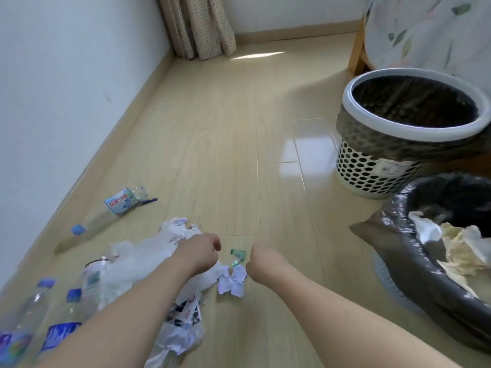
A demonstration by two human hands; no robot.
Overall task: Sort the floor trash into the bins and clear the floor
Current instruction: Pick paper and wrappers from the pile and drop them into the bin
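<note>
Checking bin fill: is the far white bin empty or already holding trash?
Looks empty: the white bin shows only dark liner; its very bottom is out of view.

The pale wood floor (225, 155) carries plastic bottles (111, 211) left, crumpled paper (232, 282) near centre, two lined bins (406, 128) right.

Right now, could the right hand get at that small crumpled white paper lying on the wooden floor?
Probably yes. The right hand hangs just beside the small crumpled white paper, with only a green scrap nearby and nothing covering it.
</note>
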